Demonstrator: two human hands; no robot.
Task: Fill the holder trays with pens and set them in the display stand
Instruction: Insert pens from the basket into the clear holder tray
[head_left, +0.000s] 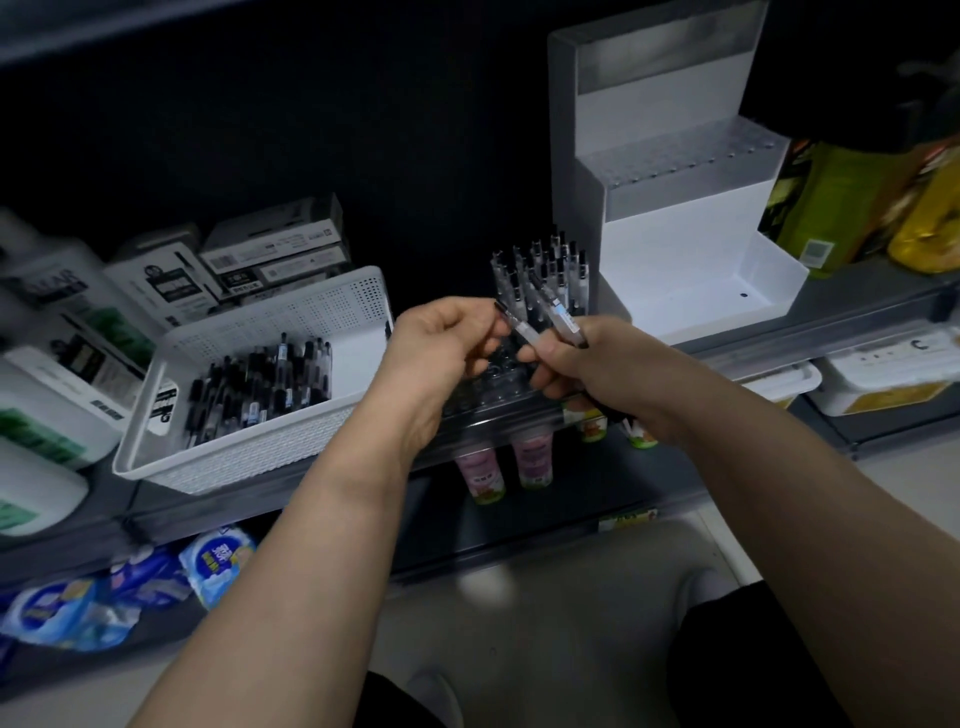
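Observation:
A clear holder tray (498, 387) sits on the grey shelf in front of me, with several pens (545, 270) standing upright in its far rows. My left hand (441, 348) pinches the dark end of one clear pen (522, 328) above the tray. My right hand (587, 364) grips a bundle of pens (563, 319) and touches that same pen. A white perforated basket (249, 441) at the left holds several loose black pens (260, 389). The white and grey stepped display stand (675, 208) rises at the right, its front bin bare.
Boxes of stationery (270, 254) and white bottles (47, 364) crowd the shelf's left end. Yellow-green packets (857, 208) stand right of the stand. Pink and green cups (532, 457) and blue packets (213, 561) fill lower shelves. White tubs (883, 374) sit at right.

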